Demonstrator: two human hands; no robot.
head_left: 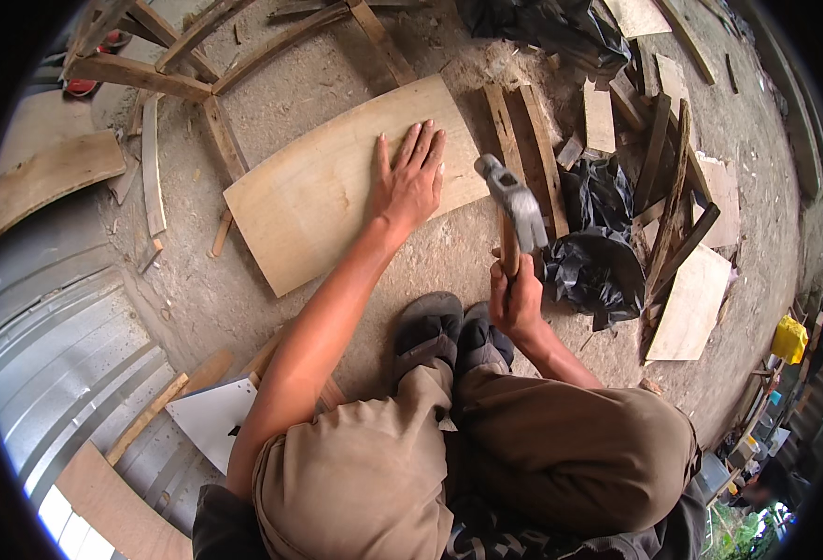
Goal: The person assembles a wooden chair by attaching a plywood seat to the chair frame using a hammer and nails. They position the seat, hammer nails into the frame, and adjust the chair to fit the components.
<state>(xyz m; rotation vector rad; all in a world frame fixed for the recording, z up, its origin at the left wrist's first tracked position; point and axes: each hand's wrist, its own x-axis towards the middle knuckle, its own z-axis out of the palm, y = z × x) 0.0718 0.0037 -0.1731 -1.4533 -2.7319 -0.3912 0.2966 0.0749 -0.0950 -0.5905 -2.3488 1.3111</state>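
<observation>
My left hand (411, 177) lies flat, fingers spread, on a pale plywood board (309, 201). The board rests over a wooden frame (225, 140) whose legs and rails show beyond its far left edge. In my right hand (520, 297) is a claw hammer (514, 201), gripped by its wooden handle. Its metal head is raised just right of the board's right edge, apart from the wood. Whether a nail stands in the board I cannot make out.
Two loose wood strips (544, 159) lie right of the board. Beside them are black plastic bags (598, 271) and a heap of wood scraps (668, 205). A plywood offcut (691, 303) lies on the dirt ground. Corrugated metal sheets (66, 345) stand at the left.
</observation>
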